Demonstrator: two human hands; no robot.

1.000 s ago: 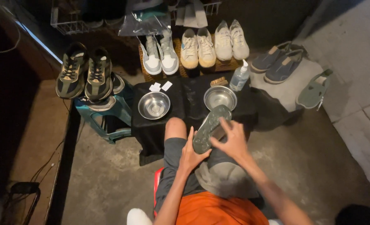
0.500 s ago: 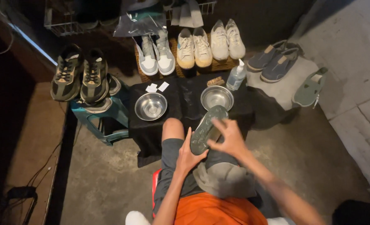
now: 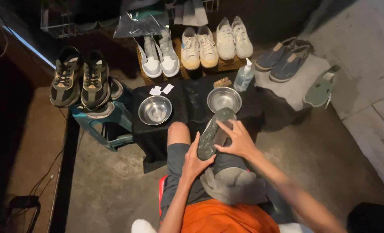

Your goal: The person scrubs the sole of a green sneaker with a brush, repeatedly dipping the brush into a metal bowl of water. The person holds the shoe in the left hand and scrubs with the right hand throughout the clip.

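Grey-green rubber-soled shoe [image 3: 213,133], light and stiffish, lies sole-up: left hand [image 3: 193,162] clasps its heel, right hand [image 3: 239,141] presses its sole, fingers spread.

The person wears an orange top [image 3: 226,218] and dark grey shorts [image 3: 179,172] that end above the knee. Both forearms are bare, with no sleeves, watch or gloves near the left hand [image 3: 195,162] or right hand [image 3: 239,142].
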